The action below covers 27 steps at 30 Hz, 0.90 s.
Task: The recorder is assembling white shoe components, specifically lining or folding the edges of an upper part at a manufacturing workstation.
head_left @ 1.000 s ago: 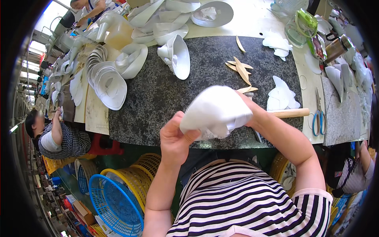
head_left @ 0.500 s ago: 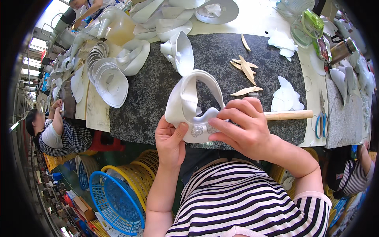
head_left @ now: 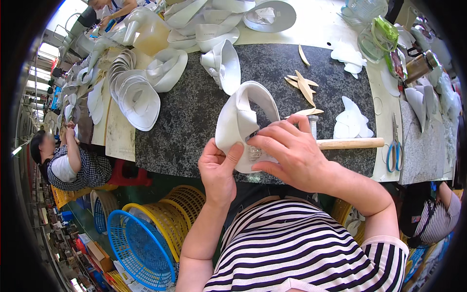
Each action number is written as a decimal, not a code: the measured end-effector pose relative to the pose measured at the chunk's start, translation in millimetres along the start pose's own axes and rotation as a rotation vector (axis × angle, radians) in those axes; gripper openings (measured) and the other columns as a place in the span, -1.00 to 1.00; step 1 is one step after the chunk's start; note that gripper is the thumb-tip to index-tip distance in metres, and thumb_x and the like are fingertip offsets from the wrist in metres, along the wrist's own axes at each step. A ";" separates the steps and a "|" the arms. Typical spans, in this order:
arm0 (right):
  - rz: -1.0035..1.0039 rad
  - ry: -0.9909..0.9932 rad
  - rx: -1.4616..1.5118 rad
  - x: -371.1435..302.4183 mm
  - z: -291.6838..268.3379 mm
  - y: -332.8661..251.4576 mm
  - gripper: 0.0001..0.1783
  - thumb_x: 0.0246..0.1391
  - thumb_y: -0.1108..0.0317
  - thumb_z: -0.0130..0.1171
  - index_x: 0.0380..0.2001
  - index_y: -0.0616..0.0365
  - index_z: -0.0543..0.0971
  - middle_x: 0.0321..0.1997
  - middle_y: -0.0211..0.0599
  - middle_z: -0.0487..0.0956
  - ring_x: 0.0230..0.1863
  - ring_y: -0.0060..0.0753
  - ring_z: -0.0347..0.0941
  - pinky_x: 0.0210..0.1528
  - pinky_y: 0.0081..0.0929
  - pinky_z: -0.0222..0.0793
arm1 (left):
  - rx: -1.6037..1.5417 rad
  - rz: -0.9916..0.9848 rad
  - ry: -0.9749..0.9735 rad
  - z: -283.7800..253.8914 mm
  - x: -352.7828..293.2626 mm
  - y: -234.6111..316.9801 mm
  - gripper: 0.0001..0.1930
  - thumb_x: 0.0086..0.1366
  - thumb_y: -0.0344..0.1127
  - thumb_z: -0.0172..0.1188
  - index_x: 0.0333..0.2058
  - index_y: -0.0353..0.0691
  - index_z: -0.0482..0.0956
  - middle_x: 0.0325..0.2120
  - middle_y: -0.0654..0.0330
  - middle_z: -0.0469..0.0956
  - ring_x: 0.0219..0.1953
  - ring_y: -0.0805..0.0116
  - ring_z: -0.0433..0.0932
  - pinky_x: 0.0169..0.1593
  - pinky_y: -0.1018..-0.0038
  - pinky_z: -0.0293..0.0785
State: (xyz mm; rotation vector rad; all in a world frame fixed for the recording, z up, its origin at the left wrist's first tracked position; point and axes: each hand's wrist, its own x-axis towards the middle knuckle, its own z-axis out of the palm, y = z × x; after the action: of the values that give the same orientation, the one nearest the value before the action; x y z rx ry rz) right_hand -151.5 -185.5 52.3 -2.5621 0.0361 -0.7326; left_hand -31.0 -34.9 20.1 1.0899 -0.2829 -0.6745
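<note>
A white shoe upper with a glittering ornament on its near part is held up above the dark speckled board. My left hand is closed on its left side, the thumb pressed against the outer face. Across from it, my right hand is closed on the near right edge, its fingers curled over the rim and the thumb below, beside the ornament. These fingers partly cover the ornament. Just right of that hand lies a hammer with a wooden handle; its metal head shows above my fingers.
Beyond the hands lie a second white upper, tan crescent pieces and white cut pieces. Blue-handled scissors are at right. Stacked white uppers and a bottle stand left. Below are baskets. A co-worker sits at left.
The upper has turned and shifted slightly to the right, with both hands still on it. My right fingers have moved further over its rim, and the hammer's head has come into sight.
</note>
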 end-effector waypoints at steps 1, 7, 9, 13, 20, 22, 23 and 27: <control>0.014 0.028 0.024 -0.6 2.7 -1.3 -0.63 0.01 0.26 0.42 -0.11 0.05 0.59 -0.16 -0.42 0.61 -0.03 -0.31 0.51 0.13 -0.16 0.17 | 0.005 -0.004 -0.001 4.0 -1.4 1.3 -0.80 0.34 -0.47 0.37 -0.11 -0.29 0.59 -0.21 0.21 0.70 -0.19 0.56 0.64 -0.06 0.59 0.53; 0.100 0.021 0.119 -2.9 13.1 2.1 -0.73 0.03 0.31 0.42 -0.20 0.07 0.61 -0.29 -0.39 0.59 -0.17 -0.32 0.52 0.05 -0.25 0.19 | 0.013 0.018 -0.005 5.9 -13.7 -11.5 -0.77 0.34 -0.46 0.37 -0.07 -0.29 0.57 -0.16 0.22 0.68 -0.14 0.54 0.63 -0.01 0.56 0.53; 0.149 -0.063 0.195 -3.0 12.0 4.7 -0.77 0.04 0.34 0.40 -0.24 0.07 0.60 -0.32 -0.38 0.57 -0.20 -0.32 0.51 0.03 -0.26 0.19 | -0.006 -0.021 -0.026 4.5 -16.0 -14.5 -0.73 0.34 -0.46 0.37 -0.03 -0.30 0.56 -0.12 0.21 0.66 -0.09 0.52 0.62 0.03 0.53 0.52; 0.119 -0.181 0.312 2.9 -0.8 16.6 -0.83 0.06 0.35 0.33 -0.31 0.08 0.55 -0.37 -0.35 0.51 -0.21 -0.26 0.47 0.06 -0.22 0.20 | -0.200 -0.233 -0.103 -3.7 -8.6 -1.3 -0.64 0.35 -0.46 0.35 0.08 -0.30 0.50 -0.02 0.19 0.62 0.02 0.44 0.59 0.14 0.43 0.51; -0.007 -0.249 0.245 4.0 -10.2 18.8 -0.83 0.10 0.38 0.31 -0.25 0.11 0.56 -0.29 -0.27 0.54 -0.15 -0.19 0.49 0.11 -0.19 0.27 | -0.182 -0.192 -0.272 -21.5 8.4 5.3 -0.60 0.39 -0.47 0.28 0.15 -0.31 0.44 0.01 0.11 0.62 0.03 0.33 0.64 0.12 0.36 0.61; 0.103 -0.146 0.374 5.2 -6.1 24.1 -0.80 0.12 0.41 0.31 -0.18 0.13 0.59 -0.24 -0.21 0.57 -0.09 -0.16 0.52 0.08 -0.20 0.36 | -0.209 -0.211 -0.240 -22.8 11.8 5.5 -0.61 0.40 -0.49 0.25 0.16 -0.31 0.44 -0.01 0.09 0.64 -0.02 0.31 0.69 0.06 0.37 0.69; 0.160 -0.094 0.438 7.3 -5.2 25.6 -0.78 0.13 0.42 0.31 -0.14 0.13 0.60 -0.21 -0.19 0.59 -0.06 -0.15 0.53 0.06 -0.20 0.40 | -0.199 -0.223 -0.238 -23.4 12.4 5.2 -0.61 0.40 -0.48 0.26 0.16 -0.31 0.43 0.00 0.08 0.64 -0.01 0.30 0.68 0.07 0.36 0.69; 0.452 -0.336 0.587 23.2 -8.1 26.1 -0.68 0.16 0.42 0.30 -0.02 0.25 0.59 -0.20 -0.01 0.65 -0.14 -0.07 0.63 -0.07 -0.20 0.52 | -0.177 -0.256 -0.230 -26.8 11.1 -0.3 -0.58 0.40 -0.47 0.26 0.18 -0.30 0.42 0.02 0.07 0.64 0.01 0.30 0.68 0.09 0.34 0.68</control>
State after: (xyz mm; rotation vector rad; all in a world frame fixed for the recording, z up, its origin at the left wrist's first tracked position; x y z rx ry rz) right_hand -133.0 -215.7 58.1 -1.9721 0.2434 -0.1060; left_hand -8.5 -22.6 6.6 0.8867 -0.2770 -1.0377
